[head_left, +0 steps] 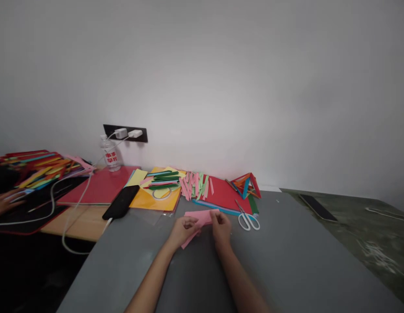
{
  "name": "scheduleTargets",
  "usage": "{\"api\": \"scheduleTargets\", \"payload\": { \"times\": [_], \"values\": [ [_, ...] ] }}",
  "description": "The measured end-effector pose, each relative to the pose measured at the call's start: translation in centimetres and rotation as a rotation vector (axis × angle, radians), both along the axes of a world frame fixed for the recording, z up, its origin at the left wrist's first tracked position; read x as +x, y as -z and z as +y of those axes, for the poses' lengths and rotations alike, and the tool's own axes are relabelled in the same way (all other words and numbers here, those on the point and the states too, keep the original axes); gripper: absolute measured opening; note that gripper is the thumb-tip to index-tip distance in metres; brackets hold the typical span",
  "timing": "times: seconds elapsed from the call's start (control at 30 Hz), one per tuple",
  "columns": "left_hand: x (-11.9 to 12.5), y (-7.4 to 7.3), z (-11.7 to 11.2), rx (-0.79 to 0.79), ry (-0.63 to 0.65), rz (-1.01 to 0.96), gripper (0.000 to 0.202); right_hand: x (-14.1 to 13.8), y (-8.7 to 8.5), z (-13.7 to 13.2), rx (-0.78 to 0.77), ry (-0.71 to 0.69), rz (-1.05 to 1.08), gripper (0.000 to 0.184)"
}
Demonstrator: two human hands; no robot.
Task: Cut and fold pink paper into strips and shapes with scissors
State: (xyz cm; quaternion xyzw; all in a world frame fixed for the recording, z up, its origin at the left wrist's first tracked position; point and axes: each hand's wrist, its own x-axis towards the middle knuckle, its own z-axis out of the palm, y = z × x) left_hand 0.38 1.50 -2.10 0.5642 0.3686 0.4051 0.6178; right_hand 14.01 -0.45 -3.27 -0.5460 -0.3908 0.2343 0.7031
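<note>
A sheet of pink paper (pixel 202 215), folded or layered, is held low over the grey table between my two hands. My left hand (pixel 184 231) is closed on its left part, and a pink flap sticks out below those fingers. At the right end, my right hand (pixel 221 226) pinches the paper between thumb and fingers. White-handled scissors (pixel 249 221) lie just right of my right hand, blades pointing away. Behind the paper lie pink and green paper strips (pixel 194 184) and a red sheet (pixel 221 192).
The grey table (pixel 280 269) bears a yellow-orange packet (pixel 154 199), a black phone (pixel 121 202) and a shape of coloured strips (pixel 247 186). A bottle (pixel 110 154) stands by the wall. White cables (pixel 76 208) hang at left, near another person's hand (pixel 8 202). A dark phone (pixel 317 207) lies right.
</note>
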Motion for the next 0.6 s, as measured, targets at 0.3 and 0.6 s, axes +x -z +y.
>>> {"api": "scheduleTargets", "payload": {
  "times": [0.3, 0.6],
  "values": [
    [-0.5, -0.5, 0.2, 0.000, -0.039, -0.003, 0.028, 2.0, 0.8, 0.3, -0.031, 0.366, 0.059, 0.032],
    [-0.2, -0.3, 0.5, -0.023, -0.037, -0.001, 0.033, 0.3, -1.3, -1.3, 0.050, 0.453, -0.526, 0.033]
  ]
}}
